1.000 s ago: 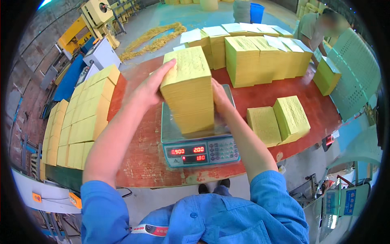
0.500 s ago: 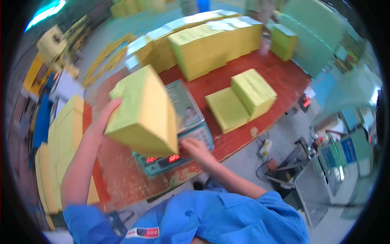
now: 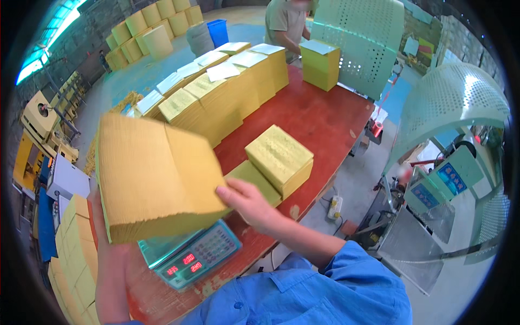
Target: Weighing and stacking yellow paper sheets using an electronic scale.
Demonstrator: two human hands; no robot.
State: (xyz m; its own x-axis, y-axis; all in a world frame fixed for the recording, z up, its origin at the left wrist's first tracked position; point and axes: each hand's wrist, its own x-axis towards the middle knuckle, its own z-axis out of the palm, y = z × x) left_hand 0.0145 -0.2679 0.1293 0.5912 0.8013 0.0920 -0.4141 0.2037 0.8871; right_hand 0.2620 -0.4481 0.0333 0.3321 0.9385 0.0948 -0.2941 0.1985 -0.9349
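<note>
A thick stack of yellow paper point(image 3: 162, 179) is held up, tilted, above a teal digital scale point(image 3: 200, 257) with red lit digits. My left hand point(image 3: 96, 211) supports the stack from its left side; its fingers are mostly hidden behind the paper. My right hand point(image 3: 248, 203) grips the stack's right edge, thumb on the near face and the other fingers behind. Just beyond my right hand, a shorter yellow paper block point(image 3: 281, 160) rests on the red table, beside a lower yellow stack point(image 3: 252, 181).
A long row of tall yellow paper stacks point(image 3: 222, 103), topped with white sheets, lines the far side of the red table point(image 3: 319, 124). Another stack point(image 3: 320, 65) stands near a perforated green guard point(image 3: 357, 43). A co-worker point(image 3: 287, 27) is behind. More stacks point(image 3: 73, 260) lie at left.
The held stack has swung left and turned its broad face toward me. My right hand has risen from beside the scale onto the stack's right edge. The view has shifted, showing a co-worker.
</note>
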